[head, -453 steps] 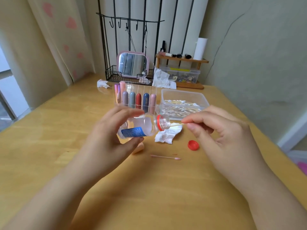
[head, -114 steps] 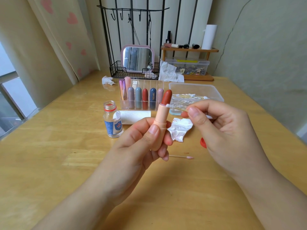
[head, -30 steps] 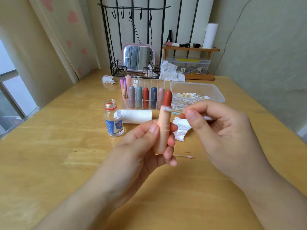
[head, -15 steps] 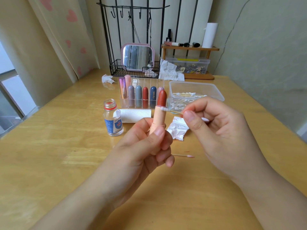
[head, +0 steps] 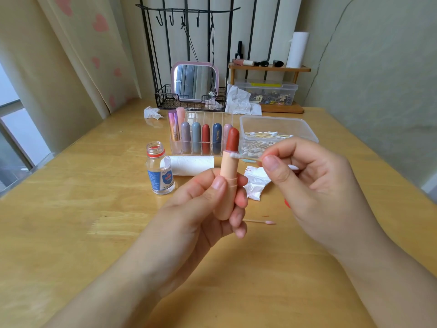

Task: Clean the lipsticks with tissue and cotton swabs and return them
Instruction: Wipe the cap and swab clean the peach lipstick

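My left hand grips an uncapped peach lipstick upright, its red-brown bullet extended. My right hand pinches a cotton swab whose white tip touches the rim of the tube just below the bullet. A clear organizer behind holds several capped lipsticks. A crumpled stained tissue lies on the table behind the hands, and a used pink-tipped swab lies beside my left fingers.
An open small bottle with a blue label stands left of the hands, a white tissue roll lying behind it. A clear box of cotton swabs sits at the right. A mirror in a wire rack and a wooden shelf stand at the back.
My left hand has turned the lipstick slightly and shifted it right, while the swab tip stays against the tube's rim. The bottle, held earlier, now stands on the table.
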The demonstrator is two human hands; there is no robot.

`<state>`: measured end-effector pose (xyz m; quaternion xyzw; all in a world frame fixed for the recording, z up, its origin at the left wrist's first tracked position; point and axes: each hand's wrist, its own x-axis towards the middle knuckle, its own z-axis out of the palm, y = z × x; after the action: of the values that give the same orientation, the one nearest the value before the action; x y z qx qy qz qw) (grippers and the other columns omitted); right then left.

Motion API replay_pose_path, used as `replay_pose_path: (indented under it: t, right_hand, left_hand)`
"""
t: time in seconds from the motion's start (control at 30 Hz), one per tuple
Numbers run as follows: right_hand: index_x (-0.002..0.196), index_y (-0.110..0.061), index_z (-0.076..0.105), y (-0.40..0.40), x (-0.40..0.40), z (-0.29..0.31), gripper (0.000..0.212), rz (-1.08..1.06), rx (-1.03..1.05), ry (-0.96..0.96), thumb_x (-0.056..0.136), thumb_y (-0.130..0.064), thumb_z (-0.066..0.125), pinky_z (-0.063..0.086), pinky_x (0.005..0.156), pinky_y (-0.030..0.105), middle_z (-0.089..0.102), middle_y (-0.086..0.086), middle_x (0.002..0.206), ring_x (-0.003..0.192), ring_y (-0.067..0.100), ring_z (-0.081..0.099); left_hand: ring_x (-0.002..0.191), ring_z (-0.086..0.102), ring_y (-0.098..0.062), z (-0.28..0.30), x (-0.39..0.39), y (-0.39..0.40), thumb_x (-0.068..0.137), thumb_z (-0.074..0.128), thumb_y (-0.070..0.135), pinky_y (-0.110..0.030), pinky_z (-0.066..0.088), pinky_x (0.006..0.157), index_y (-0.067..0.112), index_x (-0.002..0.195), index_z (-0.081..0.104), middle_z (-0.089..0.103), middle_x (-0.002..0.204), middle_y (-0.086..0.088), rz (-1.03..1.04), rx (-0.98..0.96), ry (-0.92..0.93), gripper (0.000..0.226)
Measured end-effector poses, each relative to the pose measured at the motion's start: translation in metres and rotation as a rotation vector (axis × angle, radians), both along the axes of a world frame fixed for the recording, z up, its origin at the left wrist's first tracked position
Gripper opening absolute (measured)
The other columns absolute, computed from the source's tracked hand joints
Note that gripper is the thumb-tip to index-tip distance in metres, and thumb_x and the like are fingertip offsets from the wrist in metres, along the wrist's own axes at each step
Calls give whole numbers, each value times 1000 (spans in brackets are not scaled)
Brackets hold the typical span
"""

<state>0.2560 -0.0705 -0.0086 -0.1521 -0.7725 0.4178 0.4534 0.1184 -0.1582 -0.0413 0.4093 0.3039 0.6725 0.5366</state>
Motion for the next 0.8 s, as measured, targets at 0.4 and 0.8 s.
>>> replay_pose_path:
  t: [0.4, 0.8]
  right_hand:
    - [74, -20, 62, 3, 0, -3, 13, 65, -30, -19, 85, -26, 61, 41, 53, 15, 57, -4, 62, 54, 7, 49]
    - [77, -22, 62, -3, 1, -3, 12, -11, 84, -53, 84, -32, 60, 44, 51, 30, 60, 6, 65, 54, 21, 53]
  left_hand:
    - [61, 59, -11, 0, -3, 1, 90, 40, 26, -27, 47, 59, 4, 101, 57, 62, 74, 0, 18, -35, 72, 30]
    - [62, 56, -11, 0, -1, 2, 89, 39, 29, -32, 44, 62, 4, 112, 54, 60, 74, 0, 63, -61, 111, 38]
